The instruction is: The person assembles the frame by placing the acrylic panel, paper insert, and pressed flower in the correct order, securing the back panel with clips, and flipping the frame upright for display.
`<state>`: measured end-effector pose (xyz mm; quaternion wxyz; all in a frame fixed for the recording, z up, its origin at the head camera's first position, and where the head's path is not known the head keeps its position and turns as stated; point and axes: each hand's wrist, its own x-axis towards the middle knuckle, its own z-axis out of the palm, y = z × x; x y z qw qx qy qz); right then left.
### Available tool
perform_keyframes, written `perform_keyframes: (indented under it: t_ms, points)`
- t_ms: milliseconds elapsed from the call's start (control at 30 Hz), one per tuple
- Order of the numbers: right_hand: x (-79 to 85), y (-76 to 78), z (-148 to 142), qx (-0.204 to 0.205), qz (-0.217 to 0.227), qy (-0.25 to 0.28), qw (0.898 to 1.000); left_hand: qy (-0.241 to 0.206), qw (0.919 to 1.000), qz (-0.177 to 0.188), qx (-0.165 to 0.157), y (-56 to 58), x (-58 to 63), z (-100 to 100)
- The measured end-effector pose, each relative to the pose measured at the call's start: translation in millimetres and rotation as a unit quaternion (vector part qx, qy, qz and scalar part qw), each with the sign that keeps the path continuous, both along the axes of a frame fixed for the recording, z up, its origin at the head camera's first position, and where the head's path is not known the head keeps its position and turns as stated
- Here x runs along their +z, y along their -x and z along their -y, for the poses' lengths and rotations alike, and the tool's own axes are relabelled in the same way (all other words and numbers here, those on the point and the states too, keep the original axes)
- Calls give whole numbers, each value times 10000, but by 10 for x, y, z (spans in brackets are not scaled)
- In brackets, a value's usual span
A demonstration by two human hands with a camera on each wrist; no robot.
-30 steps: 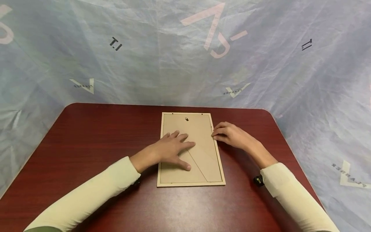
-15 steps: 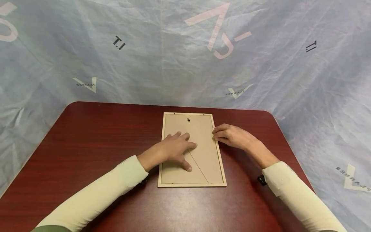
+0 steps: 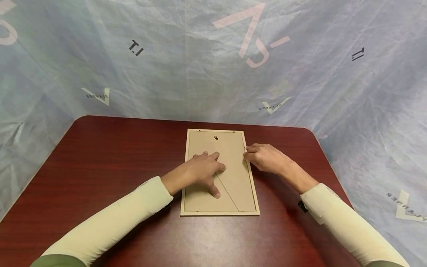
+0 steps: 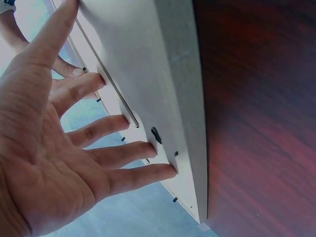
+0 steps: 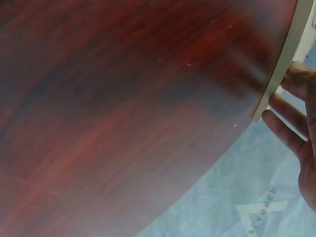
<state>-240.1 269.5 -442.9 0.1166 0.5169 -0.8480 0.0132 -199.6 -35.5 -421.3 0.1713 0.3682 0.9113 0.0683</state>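
A picture frame (image 3: 233, 178) lies back side up on the table, its pale rim round a beige backing board with a diagonal line and a small dark hanger (image 3: 215, 137) near the far end. My left hand (image 3: 204, 171) rests on the board with fingers spread, the fingertips touching it in the left wrist view. At the frame's right edge is my right hand (image 3: 263, 157), its fingertips against the rim and the thumb partly hidden. In the right wrist view, two fairly straight fingers (image 5: 284, 129) reach the rim's outer side. Small dark tabs (image 4: 175, 199) stick up along the rim.
The dark red-brown table (image 3: 110, 159) extends round the frame on all sides. Behind it and at both sides hangs a greyish printed sheet (image 3: 160, 74).
The right hand's fingers have shifted slightly along the right rim and bent a little more. My left hand stays spread on the board, and the frame lies in the same place.
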Motion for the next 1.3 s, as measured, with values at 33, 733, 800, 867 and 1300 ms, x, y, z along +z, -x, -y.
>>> perform_keyframes:
  t_ms: [33,733,800,867,1300]
  points:
    - [9,1,23,-28,-85,-19,10000,15,10000,-19,7,4,8,3]
    - [132,-157,363,-1202,-470,-1041,9862,-40,9999,100,68,-8,42,-2]
    - [140,-174,403,-1292,-566,-1150,9833,-34,9999,102,68,-3,45,-11]
    - [130,-189,434,-1323,-711,-1183,9816,-18,9999,109,73,0,47,-19]
    - [55,-319,601,-1664,-1438,-1294,9669,11,10000,56,48,-8,46,-41]
